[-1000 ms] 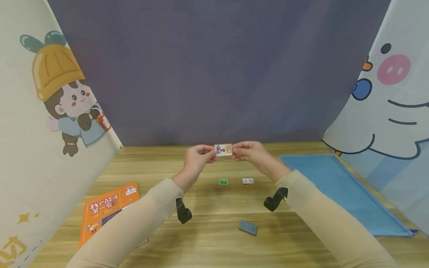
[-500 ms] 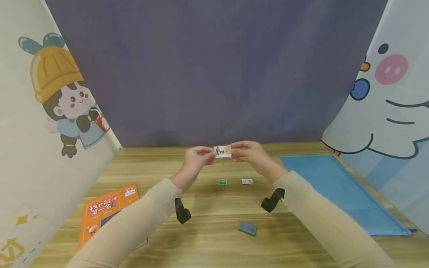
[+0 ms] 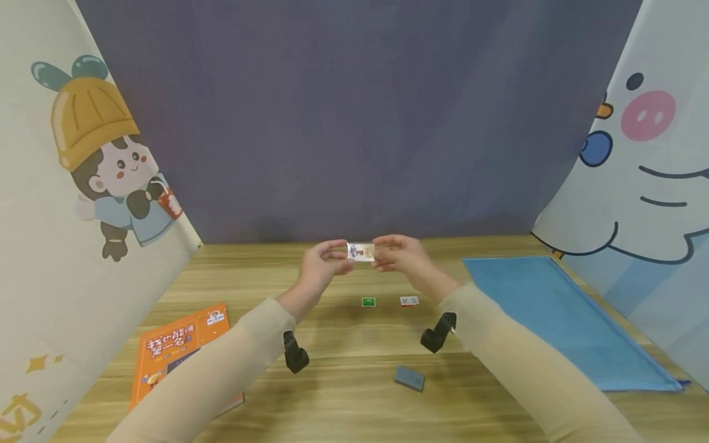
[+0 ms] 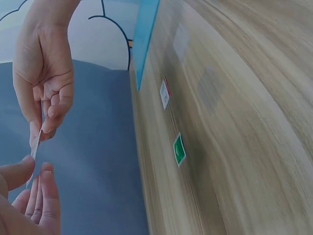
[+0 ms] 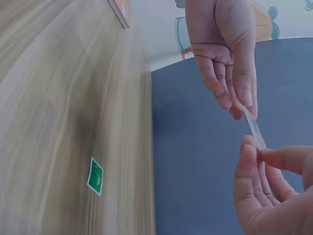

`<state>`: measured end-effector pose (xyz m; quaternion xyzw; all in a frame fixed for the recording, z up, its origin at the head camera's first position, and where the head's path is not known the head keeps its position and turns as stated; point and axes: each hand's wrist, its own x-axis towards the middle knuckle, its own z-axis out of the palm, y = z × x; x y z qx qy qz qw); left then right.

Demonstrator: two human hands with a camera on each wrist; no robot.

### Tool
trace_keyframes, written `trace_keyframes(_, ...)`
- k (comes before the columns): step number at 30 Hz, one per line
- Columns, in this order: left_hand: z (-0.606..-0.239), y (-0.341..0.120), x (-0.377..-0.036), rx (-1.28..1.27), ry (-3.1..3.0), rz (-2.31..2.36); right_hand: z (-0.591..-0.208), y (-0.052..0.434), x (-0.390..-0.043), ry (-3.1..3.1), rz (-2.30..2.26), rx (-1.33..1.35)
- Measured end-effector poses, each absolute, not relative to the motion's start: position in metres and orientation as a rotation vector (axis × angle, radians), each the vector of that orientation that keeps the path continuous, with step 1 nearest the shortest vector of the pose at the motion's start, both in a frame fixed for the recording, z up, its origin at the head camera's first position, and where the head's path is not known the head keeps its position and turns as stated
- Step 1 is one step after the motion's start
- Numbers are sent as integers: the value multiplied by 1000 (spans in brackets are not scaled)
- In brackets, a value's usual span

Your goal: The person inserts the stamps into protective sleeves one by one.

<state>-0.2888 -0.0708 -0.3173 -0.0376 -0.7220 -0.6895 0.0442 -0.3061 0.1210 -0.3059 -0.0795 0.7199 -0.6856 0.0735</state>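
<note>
The left hand point(image 3: 320, 269) pinched the left end of a small printed card point(image 3: 360, 251), raised above the table point(image 3: 327, 400). Its long axis ran nearly level from hand to hand, the pictured face toward the head camera, and the right hand point(image 3: 407, 261) pinched the right end.

Across the wood-grained top lay an orange book point(image 3: 207, 326), a green card point(image 3: 368, 302), a white-and-red card point(image 3: 409, 301), a grey block point(image 3: 409, 378) nearer the wearer, and a blue sheet point(image 3: 554, 320). Around stood a cartoon-printed left wall point(image 3: 55, 246), a dark backdrop point(image 3: 360, 123) and a cartoon-printed right wall point(image 3: 676, 37).
</note>
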Motion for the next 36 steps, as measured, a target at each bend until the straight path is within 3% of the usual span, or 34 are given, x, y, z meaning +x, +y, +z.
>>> trace_keyframes(23, -336, -105, -287, -159, -2506, -1804, -325, 92, -310, 2068, -2013, -160)
trace_keyframes(36, -342, -123, -286, -63, -2502, -1866, -337, 78, -309, 2131, -1875, -312)
